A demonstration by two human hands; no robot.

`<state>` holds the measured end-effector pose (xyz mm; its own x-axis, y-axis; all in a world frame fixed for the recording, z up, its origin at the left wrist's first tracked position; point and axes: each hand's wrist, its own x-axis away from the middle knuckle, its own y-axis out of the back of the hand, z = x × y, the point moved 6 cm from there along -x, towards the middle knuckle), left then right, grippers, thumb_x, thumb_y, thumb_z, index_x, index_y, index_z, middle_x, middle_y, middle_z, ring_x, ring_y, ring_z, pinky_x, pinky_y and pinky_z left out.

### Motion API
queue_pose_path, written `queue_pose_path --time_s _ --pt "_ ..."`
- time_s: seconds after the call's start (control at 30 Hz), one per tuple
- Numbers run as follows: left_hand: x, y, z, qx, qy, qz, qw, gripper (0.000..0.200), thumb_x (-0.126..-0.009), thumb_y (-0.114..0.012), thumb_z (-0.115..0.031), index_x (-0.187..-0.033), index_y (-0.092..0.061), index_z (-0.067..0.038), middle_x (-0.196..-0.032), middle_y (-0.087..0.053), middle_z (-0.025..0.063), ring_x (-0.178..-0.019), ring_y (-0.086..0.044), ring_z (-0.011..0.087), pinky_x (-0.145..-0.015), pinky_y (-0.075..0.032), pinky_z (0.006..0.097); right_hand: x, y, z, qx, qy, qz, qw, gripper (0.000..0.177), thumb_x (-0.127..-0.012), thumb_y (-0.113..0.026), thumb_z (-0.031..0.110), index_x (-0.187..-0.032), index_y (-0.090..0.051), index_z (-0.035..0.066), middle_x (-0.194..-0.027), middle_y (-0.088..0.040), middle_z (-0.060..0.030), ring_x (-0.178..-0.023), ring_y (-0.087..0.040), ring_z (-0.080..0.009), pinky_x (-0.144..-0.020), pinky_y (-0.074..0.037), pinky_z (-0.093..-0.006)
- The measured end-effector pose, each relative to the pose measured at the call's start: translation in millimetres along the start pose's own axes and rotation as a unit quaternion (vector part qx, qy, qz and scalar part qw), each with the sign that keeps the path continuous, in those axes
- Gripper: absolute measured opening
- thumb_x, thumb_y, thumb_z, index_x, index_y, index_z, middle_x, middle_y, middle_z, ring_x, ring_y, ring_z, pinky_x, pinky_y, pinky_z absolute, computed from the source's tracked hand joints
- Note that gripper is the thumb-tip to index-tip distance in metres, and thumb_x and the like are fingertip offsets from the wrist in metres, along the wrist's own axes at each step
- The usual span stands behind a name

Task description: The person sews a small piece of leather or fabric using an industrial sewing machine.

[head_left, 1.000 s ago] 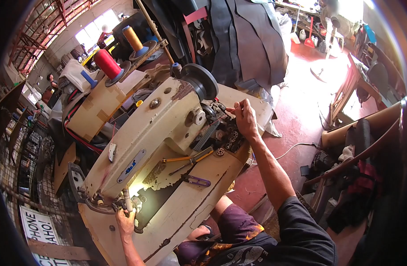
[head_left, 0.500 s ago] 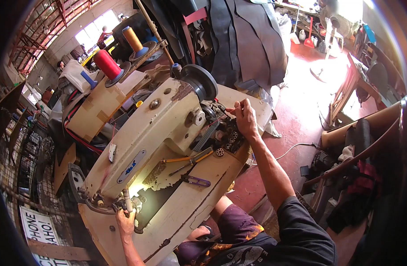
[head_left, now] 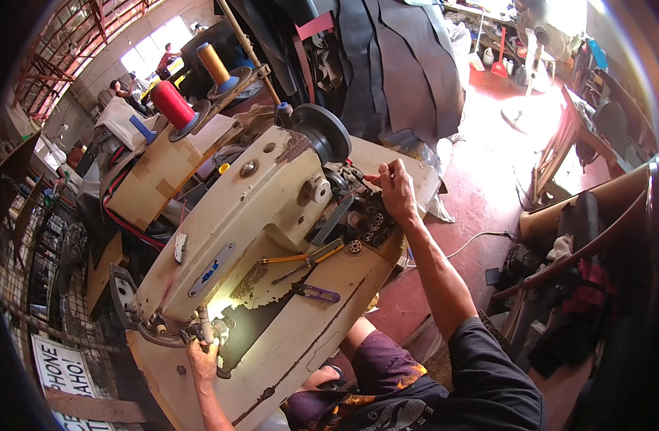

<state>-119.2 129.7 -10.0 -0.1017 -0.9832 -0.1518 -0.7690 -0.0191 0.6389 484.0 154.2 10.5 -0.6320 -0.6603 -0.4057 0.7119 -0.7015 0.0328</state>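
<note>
A worn cream sewing machine [head_left: 221,215] stands on a pale worktable. My left hand [head_left: 203,360] is at its needle end, fingers closed against the metal parts around the needle bar [head_left: 206,325]; what they grip is too small to tell. Beyond the machine's wheel end, my right hand [head_left: 397,192] hovers over a heap of small parts, with thumb and fingers pinched together. Whatever lies between those fingertips is hidden. Several metal bobbins [head_left: 374,221] lie below that hand. Yellow-handled snips [head_left: 304,260] and a purple thread clipper [head_left: 316,292] rest on the table.
A red thread cone [head_left: 174,105] and a golden thread cone [head_left: 214,65] stand on the rack behind the machine. Dark leather sheets [head_left: 394,72] hang at the back. A brown roll [head_left: 588,192] lies at right. Two people are in the far background.
Both my hands keep the same positions. In the far background at upper left, a person has shifted right and shows more fully.
</note>
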Motion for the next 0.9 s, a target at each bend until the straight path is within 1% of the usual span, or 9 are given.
queue_pose_path --time_s 0.1,0.23,0.3,0.4,0.53,0.63,0.73,0.83,0.9 --pt "0.6 -0.4 0.0 0.010 0.018 0.014 1.000 0.010 -0.082 -0.062 -0.001 -0.088 -0.055 0.001 -0.086 -0.057 0.0075 -0.080 -0.054 0.0171 -0.074 -0.045 0.0340 0.0 0.2 -1.1 0.002 -0.005 0.000 1.000 0.023 -0.103 -0.049 0.017 -0.092 -0.046 -0.003 -0.080 -0.065 -0.0176 -0.085 -0.075 -0.0278 -0.068 -0.057 -0.0336" --pt "1.0 -1.5 -4.6 0.015 0.012 0.013 1.000 0.010 -0.082 -0.062 -0.001 -0.088 -0.055 0.002 -0.085 -0.057 0.0064 -0.078 -0.054 0.0162 -0.072 -0.045 0.0334 -0.3 0.3 -3.4 0.011 -0.003 0.005 1.000 0.024 -0.103 -0.050 0.018 -0.092 -0.046 -0.003 -0.080 -0.064 -0.0167 -0.084 -0.075 -0.0277 -0.067 -0.057 -0.0337" --pt "1.2 -0.5 -7.3 0.002 0.017 0.018 1.000 0.010 -0.083 -0.062 -0.002 -0.088 -0.055 0.002 -0.084 -0.057 0.0063 -0.077 -0.054 0.0158 -0.071 -0.045 0.0331 -0.1 -0.8 -4.1 0.005 0.003 0.003 1.000 0.026 -0.104 -0.050 0.020 -0.090 -0.044 -0.001 -0.077 -0.064 -0.0147 -0.085 -0.075 -0.0268 -0.067 -0.056 -0.0319" --pt "1.3 -0.3 -6.7 -0.004 -0.009 0.023 1.000 0.013 -0.088 -0.065 -0.003 -0.099 -0.061 0.001 -0.082 -0.057 0.0010 -0.073 -0.052 0.0104 -0.067 -0.043 0.0275 1.4 -1.1 -2.1 0.013 0.013 0.002 1.000 0.027 -0.105 -0.050 0.021 -0.089 -0.043 0.000 -0.076 -0.063 -0.0141 -0.085 -0.075 -0.0266 -0.067 -0.055 -0.0313" --pt "1.5 0.2 -6.5 -0.014 -0.007 0.013 1.000 0.012 -0.088 -0.065 -0.004 -0.097 -0.061 0.002 -0.082 -0.057 0.0015 -0.073 -0.052 0.0108 -0.067 -0.044 0.0283 2.4 0.0 2.6 0.033 0.018 0.000 0.999 0.025 -0.104 -0.050 0.019 -0.091 -0.046 -0.003 -0.079 -0.065 -0.0177 -0.084 -0.075 -0.0272 -0.065 -0.056 -0.0344" --pt "1.7 0.1 -9.9 -0.024 0.003 0.014 1.000 0.011 -0.088 -0.065 -0.005 -0.096 -0.061 0.002 -0.082 -0.058 0.0020 -0.072 -0.052 0.0111 -0.066 -0.044 0.0287 2.5 -0.5 3.1 0.020 0.007 -0.001 1.000 0.027 -0.105 -0.050 0.021 -0.089 -0.043 0.000 -0.075 -0.062 -0.0138 -0.085 -0.075 -0.0265 -0.067 -0.055 -0.0316" --pt "1.2 1.6 -12.5 -0.048 -0.003 0.024 0.999 0.011 -0.088 -0.065 -0.005 -0.095 -0.060 0.002 -0.081 -0.058 0.0025 -0.071 -0.052 0.0112 -0.065 -0.044 0.0288 1.6 -0.7 0.2 0.012 0.006 -0.001 1.000 0.027 -0.104 -0.050 0.021 -0.089 -0.043 0.000 -0.075 -0.062 -0.0129 -0.084 -0.075 -0.0261 -0.067 -0.055 -0.0311" --pt "1.1 1.2 -6.2 -0.026 0.002 0.016 1.000 0.011 -0.088 -0.065 -0.005 -0.095 -0.060 0.002 -0.080 -0.058 0.0026 -0.070 -0.052 0.0113 -0.064 -0.043 0.0286 1.0 -0.2 -2.5 0.011 0.001 -0.004 1.000 0.024 -0.103 -0.051 0.018 -0.091 -0.047 -0.002 -0.079 -0.066 -0.0182 -0.084 -0.075 -0.0273 -0.067 -0.057 -0.0340" --pt "1.8 -0.2 -7.9 -0.005 0.009 0.011 1.000 0.012 -0.087 -0.065 -0.005 -0.095 -0.060 0.002 -0.079 -0.058 0.0027 -0.070 -0.052 0.0113 -0.064 -0.043 0.0286 0.7 -0.3 -3.5 0.010 0.000 -0.003 1.000 0.024 -0.104 -0.050 0.018 -0.091 -0.047 -0.002 -0.079 -0.066 -0.0177 -0.084 -0.075 -0.0272 -0.067 -0.057 -0.0339"
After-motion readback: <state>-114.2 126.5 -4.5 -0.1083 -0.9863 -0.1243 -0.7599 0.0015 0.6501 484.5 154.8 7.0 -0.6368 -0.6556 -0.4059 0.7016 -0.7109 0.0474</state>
